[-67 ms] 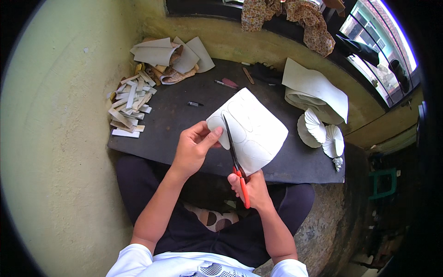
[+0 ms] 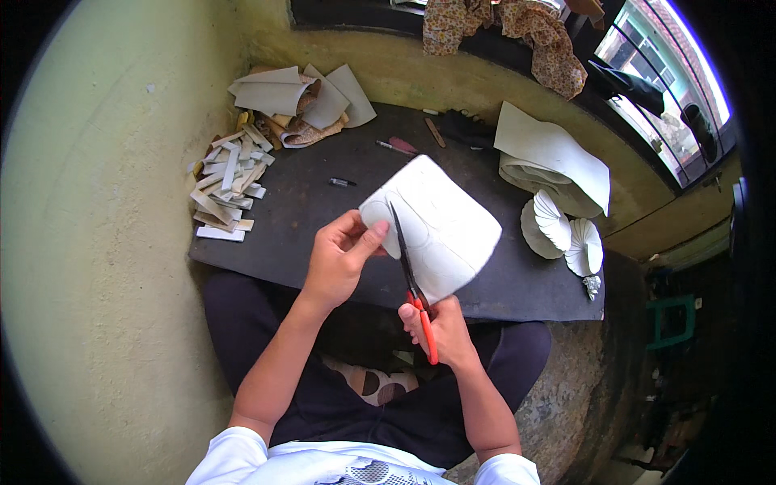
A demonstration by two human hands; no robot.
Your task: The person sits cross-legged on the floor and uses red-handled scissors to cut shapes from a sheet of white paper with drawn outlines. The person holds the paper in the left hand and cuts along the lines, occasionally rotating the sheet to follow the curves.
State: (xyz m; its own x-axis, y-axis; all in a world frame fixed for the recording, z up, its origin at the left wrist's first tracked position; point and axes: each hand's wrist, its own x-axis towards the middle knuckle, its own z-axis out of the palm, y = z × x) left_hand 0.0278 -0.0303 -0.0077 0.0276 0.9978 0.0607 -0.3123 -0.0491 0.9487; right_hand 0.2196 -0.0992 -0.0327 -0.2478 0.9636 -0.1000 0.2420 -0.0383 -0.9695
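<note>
A white sheet (image 2: 457,218) with rounded outlines drawn on it is held up above the dark table. My left hand (image 2: 343,255) pinches its left edge between thumb and fingers, beside a partly cut flap. In my right hand (image 2: 443,330) is a pair of scissors (image 2: 424,319) with red handles and dark blades. The blades lie across the left part of the sheet, pointing up and away from me, near a drawn curve. Some of my right fingers are hidden behind the handles and the sheet.
White strips (image 2: 230,182) are heaped at the table's left, below folded sheets (image 2: 275,93). A pen (image 2: 342,182) lies behind my left hand. At right stand a rolled white sheet (image 2: 558,153) and shell-like fluted pieces (image 2: 584,246). The dark table (image 2: 299,218) ends just before my lap.
The sheet has shifted slightly left, and its right part has tilted so the lower outline shows less. Both hands and the scissors have hardly moved.
</note>
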